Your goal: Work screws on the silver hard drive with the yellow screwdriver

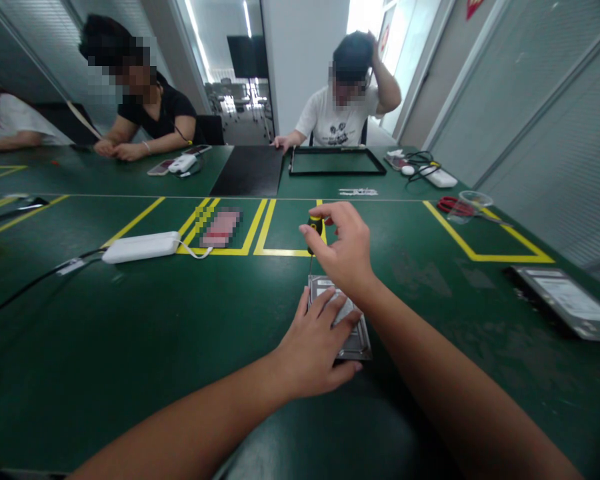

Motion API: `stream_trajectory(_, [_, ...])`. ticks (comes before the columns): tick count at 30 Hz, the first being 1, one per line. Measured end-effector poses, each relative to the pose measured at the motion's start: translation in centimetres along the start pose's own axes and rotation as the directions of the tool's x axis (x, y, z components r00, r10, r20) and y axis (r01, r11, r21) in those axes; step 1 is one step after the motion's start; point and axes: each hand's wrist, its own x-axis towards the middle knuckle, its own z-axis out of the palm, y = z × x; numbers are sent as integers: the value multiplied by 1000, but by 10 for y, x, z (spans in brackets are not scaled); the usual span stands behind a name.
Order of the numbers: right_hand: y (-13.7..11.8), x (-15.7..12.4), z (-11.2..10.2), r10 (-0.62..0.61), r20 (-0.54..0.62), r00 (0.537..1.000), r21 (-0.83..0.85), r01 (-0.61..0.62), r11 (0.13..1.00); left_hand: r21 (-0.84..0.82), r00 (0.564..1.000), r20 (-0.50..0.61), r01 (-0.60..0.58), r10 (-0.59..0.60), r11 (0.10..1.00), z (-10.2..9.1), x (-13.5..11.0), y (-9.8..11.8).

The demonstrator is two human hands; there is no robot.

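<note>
Our left hand [315, 350] lies palm down, fingers spread, over the silver, rectangular metal drive [357, 343], which rests on the dark green tabletop [130, 333] in front of us; its thumb stretches by the near edge. Our right hand [347, 247] pinches a small black-and-yellow screwdriver [314, 229] by its handle, the thin shaft dropping to the drive's far-left corner; the tip is too small for us to tell if it is seated.

Taking the drive as the dial's centre, green surface runs wide from eight to nine o'clock, giving our left arm room. Well apart at three o'clock sits a second silver, oblong metal drive [573, 303], label upward. At ten o'clock we see a long white plastic power bank [141, 247], cabled to a pinkish, blurred rectangular phone [222, 230]. Just beyond our screwdriver, at twelve, yellow tape [287, 253] borders a marked bay. At one to two, a coiled red cable [450, 206] touches another taped edge.

Farther off, a black rectangular frame [337, 173] lies at twelve, a flat black panel [247, 171] at eleven, and a person in a white T-shirt [325, 120] sits behind.
</note>
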Motion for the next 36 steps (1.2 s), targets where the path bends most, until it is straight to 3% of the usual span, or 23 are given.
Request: stream_trajectory(36, [-1, 1, -1, -40, -7, 999, -12, 40, 999, 5, 1000, 1, 3, -3, 1000, -1, 0, 1])
